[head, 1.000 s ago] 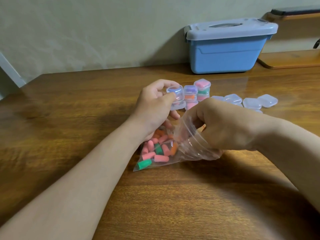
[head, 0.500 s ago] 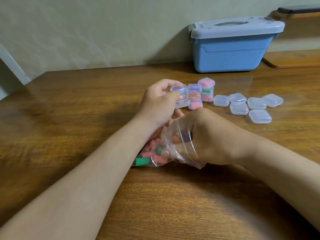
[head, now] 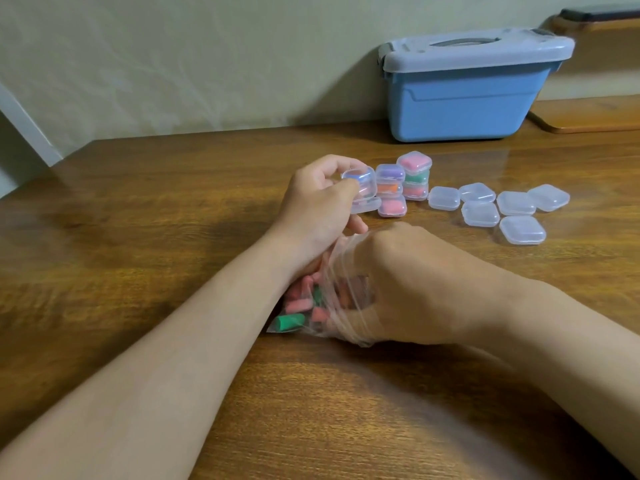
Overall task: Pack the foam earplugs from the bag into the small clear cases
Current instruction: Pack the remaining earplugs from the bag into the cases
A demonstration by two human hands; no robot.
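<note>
Subject hands are at work over a wooden table. Left hand is raised off the table and grips an open case, fingers curled over its top and thumb pressed to its near side. The hinged lid hangs open below, and a purple earplug shows inside. This grip matches both earlier frames.

Right hand sits inside the clear bag, which lies on the table under both wrists. A second ago this hand was only at the bag's mouth. Now it is in past the knuckles, and the film is stretched tight across its back. Its fingers are curled among the contents; whether they have hold of anything cannot be told.

Loose earplugs, mostly pink, remain in the bag, with a green earplug at the near left corner. The left forearm now covers more of them than before.

Filled cases stand stacked just right of the left hand. Six empty cases lie closed further right; some were hidden behind the right hand a second ago. A lidded blue box stands against the wall.
</note>
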